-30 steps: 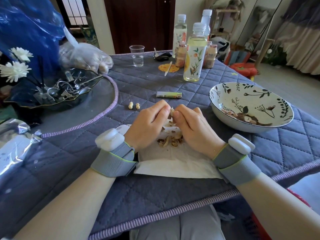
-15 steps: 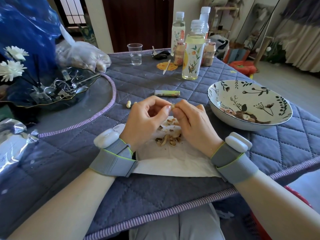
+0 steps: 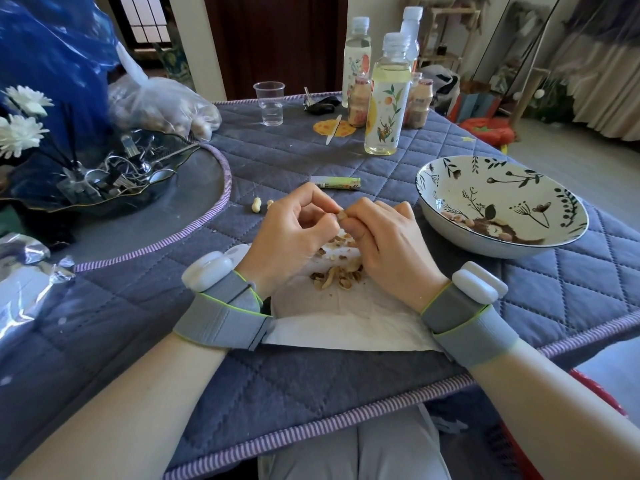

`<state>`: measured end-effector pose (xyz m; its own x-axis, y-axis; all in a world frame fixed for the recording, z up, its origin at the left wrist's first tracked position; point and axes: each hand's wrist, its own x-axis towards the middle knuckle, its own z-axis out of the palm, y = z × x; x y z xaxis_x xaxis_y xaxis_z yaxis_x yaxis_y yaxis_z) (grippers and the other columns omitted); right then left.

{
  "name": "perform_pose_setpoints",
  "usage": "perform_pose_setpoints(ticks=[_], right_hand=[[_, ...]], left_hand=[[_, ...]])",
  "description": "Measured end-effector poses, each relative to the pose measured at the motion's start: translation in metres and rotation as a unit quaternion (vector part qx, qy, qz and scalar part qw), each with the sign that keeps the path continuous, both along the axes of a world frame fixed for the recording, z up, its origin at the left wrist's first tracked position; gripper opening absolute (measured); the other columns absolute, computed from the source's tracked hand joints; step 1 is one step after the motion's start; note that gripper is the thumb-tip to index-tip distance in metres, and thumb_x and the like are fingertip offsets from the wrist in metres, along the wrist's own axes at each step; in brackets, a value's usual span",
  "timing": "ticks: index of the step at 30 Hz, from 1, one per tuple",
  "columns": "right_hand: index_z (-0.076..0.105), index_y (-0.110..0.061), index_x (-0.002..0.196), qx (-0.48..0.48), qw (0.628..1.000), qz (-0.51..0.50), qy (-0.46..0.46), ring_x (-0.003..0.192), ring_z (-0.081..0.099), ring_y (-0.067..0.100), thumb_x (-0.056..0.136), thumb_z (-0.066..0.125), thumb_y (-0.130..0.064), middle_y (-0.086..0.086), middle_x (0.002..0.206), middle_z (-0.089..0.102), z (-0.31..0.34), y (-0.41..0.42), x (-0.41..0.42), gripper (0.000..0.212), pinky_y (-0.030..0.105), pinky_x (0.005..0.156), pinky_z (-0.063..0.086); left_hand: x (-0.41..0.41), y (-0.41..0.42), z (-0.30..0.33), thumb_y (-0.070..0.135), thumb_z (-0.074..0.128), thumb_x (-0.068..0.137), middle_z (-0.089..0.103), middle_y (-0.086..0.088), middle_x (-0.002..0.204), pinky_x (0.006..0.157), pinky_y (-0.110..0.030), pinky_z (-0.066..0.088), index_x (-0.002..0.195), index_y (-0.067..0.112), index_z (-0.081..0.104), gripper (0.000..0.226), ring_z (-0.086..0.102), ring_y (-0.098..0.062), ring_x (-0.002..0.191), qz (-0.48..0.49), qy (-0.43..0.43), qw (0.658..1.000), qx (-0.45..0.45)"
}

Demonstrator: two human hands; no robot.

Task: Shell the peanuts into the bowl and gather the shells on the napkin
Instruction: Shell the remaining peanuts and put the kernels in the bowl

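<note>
My left hand and my right hand meet fingertip to fingertip above the white napkin. Both pinch one small tan peanut between thumbs and forefingers. A heap of broken shells lies on the napkin under my hands. To the right stands a white bowl with leaf patterns, holding several shelled kernels at its bottom. One whole peanut and a smaller piece beside it rest on the quilt left of my left hand.
A green wrapped stick lies just beyond my hands. Bottles, a clear plastic cup and a bag of peanuts stand farther back. A dark glass dish of metal clips sits left. The quilt's edge runs near my lap.
My fingers have shifted on the peanut, with my left fingers arched higher. Both hands stay over the napkin.
</note>
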<state>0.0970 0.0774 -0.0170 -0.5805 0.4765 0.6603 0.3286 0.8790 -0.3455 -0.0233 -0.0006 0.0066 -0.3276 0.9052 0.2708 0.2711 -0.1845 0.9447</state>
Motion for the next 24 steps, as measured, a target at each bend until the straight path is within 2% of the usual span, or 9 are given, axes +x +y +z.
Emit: perform_pose_setpoints(ticks=[8,11,14,16,20,22,24], right_hand=[[0.056,-0.014,0.078,0.084,0.996,-0.037,-0.017,0.057,0.052,0.025,0.093,0.036,-0.030,-0.001,0.064,0.058,0.0001,-0.0005,0.0002,0.031,0.035,0.063,0.022],[0.055,-0.014,0.077,0.111,0.992,-0.050,-0.029,0.055,0.050,0.026,0.096,0.030,-0.035,0.000,0.063,0.057,0.0007,-0.0015,0.0005,0.038,0.034,0.063,0.022],[0.054,-0.014,0.077,0.121,0.988,-0.069,-0.064,0.057,0.050,0.026,0.097,0.017,-0.039,0.000,0.065,0.058,0.0005,-0.0028,-0.0011,0.048,0.035,0.064,0.023],[0.053,-0.014,0.077,0.126,0.986,-0.081,-0.079,0.057,0.050,0.027,0.097,0.022,-0.037,0.001,0.064,0.058,-0.0007,-0.0026,-0.0010,0.043,0.036,0.064,0.024],[0.049,-0.015,0.074,0.131,0.984,-0.090,-0.081,0.056,0.049,0.027,0.098,0.018,-0.036,-0.001,0.061,0.057,-0.0003,-0.0042,-0.0017,0.045,0.035,0.064,0.023],[0.050,-0.015,0.074,0.108,0.989,-0.075,-0.066,0.056,0.049,0.026,0.097,0.023,-0.035,-0.004,0.059,0.053,-0.0004,-0.0037,-0.0015,0.041,0.035,0.064,0.020],[0.050,-0.016,0.075,0.051,0.997,-0.044,-0.047,0.059,0.049,0.026,0.094,0.026,-0.035,-0.011,0.059,0.041,0.0000,-0.0020,-0.0001,0.036,0.035,0.063,0.018]], left_hand=[[-0.0019,0.0004,-0.0007,0.014,0.050,0.072,0.057,0.008,0.046,0.045,-0.013,0.035,0.071,0.019,0.054,0.006,0.043,-0.002,0.043,-0.008,0.012,1.000,-0.002],[-0.0007,-0.0006,0.0010,0.015,0.050,0.070,0.057,0.004,0.052,0.045,-0.013,0.037,0.070,0.019,0.054,0.006,0.045,-0.002,0.043,0.012,0.026,1.000,-0.010],[0.0019,-0.0010,0.0012,0.010,0.054,0.076,0.058,-0.024,0.063,0.050,-0.023,0.038,0.074,0.010,0.053,0.002,0.044,-0.013,0.051,0.050,0.087,0.995,-0.029],[0.0030,-0.0010,0.0007,0.006,0.052,0.079,0.059,-0.030,0.069,0.051,-0.026,0.037,0.076,0.007,0.052,0.003,0.044,-0.018,0.054,0.070,0.120,0.990,-0.031],[0.0013,-0.0005,0.0019,0.002,0.050,0.079,0.059,-0.026,0.064,0.049,-0.024,0.037,0.073,0.006,0.055,0.009,0.043,-0.014,0.050,0.080,0.148,0.985,-0.028],[0.0000,-0.0010,0.0019,0.000,0.049,0.081,0.059,-0.013,0.060,0.047,-0.018,0.037,0.072,0.011,0.056,0.015,0.043,-0.007,0.046,0.073,0.129,0.988,-0.029],[0.0001,-0.0009,0.0018,0.000,0.046,0.083,0.059,-0.002,0.060,0.047,-0.015,0.038,0.072,0.018,0.055,0.023,0.047,-0.003,0.045,0.054,0.086,0.994,-0.035]])
